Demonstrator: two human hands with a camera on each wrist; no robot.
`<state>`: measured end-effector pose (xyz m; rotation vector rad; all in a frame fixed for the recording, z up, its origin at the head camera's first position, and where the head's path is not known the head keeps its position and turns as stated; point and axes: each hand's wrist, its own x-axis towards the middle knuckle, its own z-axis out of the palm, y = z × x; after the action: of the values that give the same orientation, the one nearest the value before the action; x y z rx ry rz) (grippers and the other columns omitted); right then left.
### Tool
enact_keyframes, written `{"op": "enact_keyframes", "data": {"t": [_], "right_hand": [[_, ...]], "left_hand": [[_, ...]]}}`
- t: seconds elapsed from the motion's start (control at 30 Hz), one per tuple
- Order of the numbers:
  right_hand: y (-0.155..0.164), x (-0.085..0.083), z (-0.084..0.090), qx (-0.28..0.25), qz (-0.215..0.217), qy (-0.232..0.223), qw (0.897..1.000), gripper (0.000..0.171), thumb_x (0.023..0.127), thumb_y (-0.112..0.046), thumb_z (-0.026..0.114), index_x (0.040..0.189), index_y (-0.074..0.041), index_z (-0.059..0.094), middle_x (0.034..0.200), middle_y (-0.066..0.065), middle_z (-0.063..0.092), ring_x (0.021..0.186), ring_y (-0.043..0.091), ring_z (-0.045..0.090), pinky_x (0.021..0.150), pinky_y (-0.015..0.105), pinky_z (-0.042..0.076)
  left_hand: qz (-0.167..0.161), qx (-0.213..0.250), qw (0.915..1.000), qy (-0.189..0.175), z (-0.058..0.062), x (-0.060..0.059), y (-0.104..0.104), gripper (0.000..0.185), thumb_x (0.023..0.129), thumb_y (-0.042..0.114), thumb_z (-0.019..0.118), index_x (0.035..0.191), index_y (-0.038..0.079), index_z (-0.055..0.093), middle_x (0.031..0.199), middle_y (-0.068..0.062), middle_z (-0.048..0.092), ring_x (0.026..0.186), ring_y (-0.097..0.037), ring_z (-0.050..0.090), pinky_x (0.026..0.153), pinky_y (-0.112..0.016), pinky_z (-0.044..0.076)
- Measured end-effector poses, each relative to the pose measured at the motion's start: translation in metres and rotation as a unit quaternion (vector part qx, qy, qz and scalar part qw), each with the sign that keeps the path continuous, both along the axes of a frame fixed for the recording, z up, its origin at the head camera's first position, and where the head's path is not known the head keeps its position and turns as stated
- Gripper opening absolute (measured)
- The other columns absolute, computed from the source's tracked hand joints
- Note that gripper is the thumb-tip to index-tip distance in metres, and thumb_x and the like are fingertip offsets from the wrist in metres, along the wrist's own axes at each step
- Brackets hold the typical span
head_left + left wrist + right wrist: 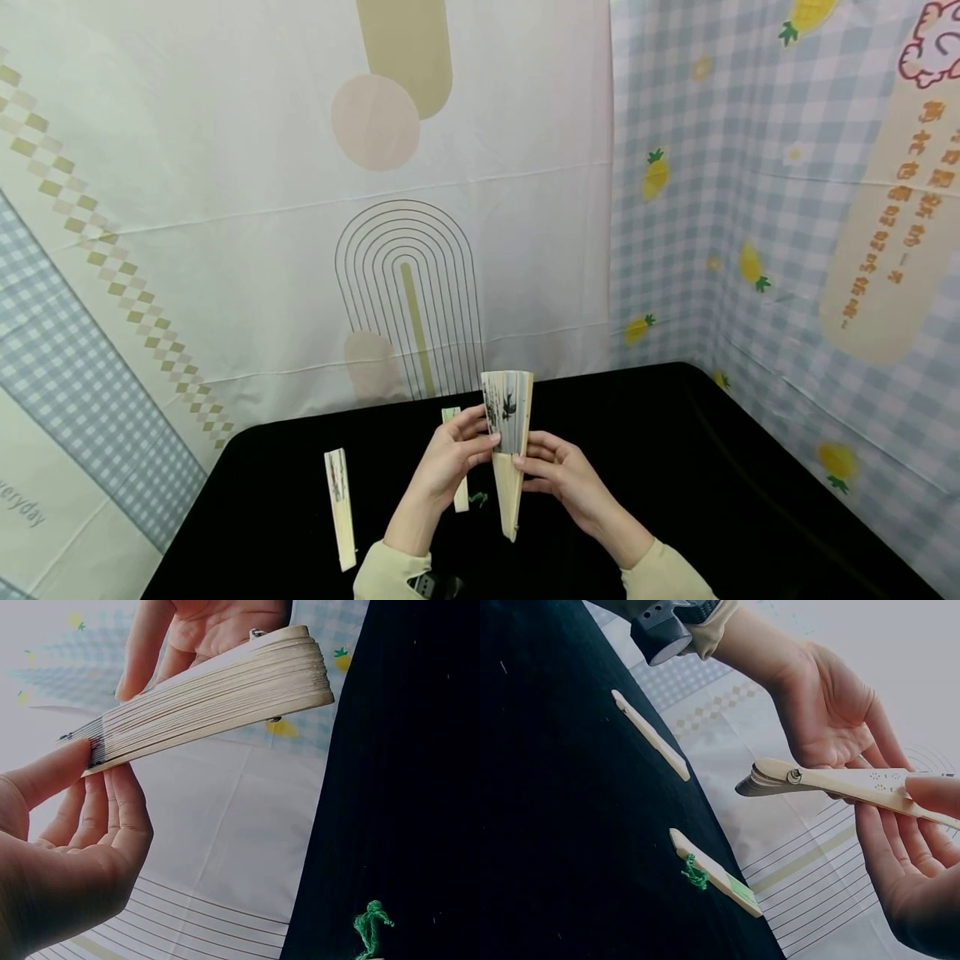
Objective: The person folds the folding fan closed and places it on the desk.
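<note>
Both hands hold a folding fan (508, 492) upright over the black table. It is nearly folded, its ribs slightly spread at the top, with pale bamboo ribs below and a printed leaf with a dark bird above. My left hand (444, 462) pinches the left edge where leaf meets ribs, thumb in front and fingers behind, as the left wrist view shows. On the opposite edge, my right hand (564, 479) grips the fan between thumb and fingers. A metal rivet (794, 776) shows at the narrow end in the right wrist view.
A folded fan (341, 512) lies on the black tablecloth (255, 508) at the left. Another folded fan (712, 871), with a green tassel (694, 873), lies partly behind my left hand in the head view. Printed curtains (247, 275) hang behind the table.
</note>
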<state>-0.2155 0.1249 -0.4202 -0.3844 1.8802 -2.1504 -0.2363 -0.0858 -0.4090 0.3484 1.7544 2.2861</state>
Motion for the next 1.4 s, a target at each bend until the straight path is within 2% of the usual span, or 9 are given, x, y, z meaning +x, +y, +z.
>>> {"op": "enact_keyframes", "data": {"t": [0.23,0.6,0.9,1.4], "right_hand": [[-0.0014,-0.0008,-0.0021,-0.005,0.004,0.004,1.0,0.054,0.093,-0.007,0.071,0.14,0.008,0.048,0.117,0.012,0.068,0.101,0.023,0.068,0.085,0.037,0.059],[-0.0018,-0.0035,-0.0018,-0.003,-0.003,0.014,1.0,0.056,0.091,-0.005,0.072,0.139,0.009,0.048,0.114,0.012,0.068,0.098,0.023,0.069,0.084,0.035,0.059],[-0.0008,-0.0033,-0.0039,-0.001,-0.007,0.014,1.0,0.056,0.09,-0.004,0.073,0.138,0.01,0.048,0.112,0.012,0.069,0.096,0.022,0.069,0.083,0.035,0.059],[-0.0026,-0.0026,-0.0042,0.005,-0.011,0.023,1.0,0.055,0.091,-0.005,0.072,0.138,0.01,0.048,0.113,0.012,0.068,0.096,0.022,0.069,0.082,0.034,0.059]], "left_hand": [[0.005,0.007,1.0,-0.003,0.0002,-0.0002,0.0007,0.065,0.097,0.006,0.065,0.154,-0.004,0.034,0.135,-0.02,0.053,0.106,-0.017,0.061,0.086,-0.032,0.054],[0.007,0.01,0.9999,0.0,0.0038,0.0,0.003,0.064,0.097,0.007,0.066,0.153,-0.003,0.036,0.134,-0.019,0.056,0.106,-0.018,0.062,0.084,-0.031,0.055],[0.002,0.012,0.9999,-0.001,-0.0002,-0.0015,0.0047,0.064,0.097,0.007,0.067,0.153,-0.002,0.037,0.13,-0.018,0.059,0.105,-0.019,0.064,0.084,-0.031,0.056],[0.019,0.012,0.9998,-0.001,0.0,-0.0004,0.0061,0.06,0.095,0.006,0.069,0.149,-0.003,0.043,0.126,-0.016,0.061,0.101,-0.019,0.064,0.081,-0.031,0.056]]}}
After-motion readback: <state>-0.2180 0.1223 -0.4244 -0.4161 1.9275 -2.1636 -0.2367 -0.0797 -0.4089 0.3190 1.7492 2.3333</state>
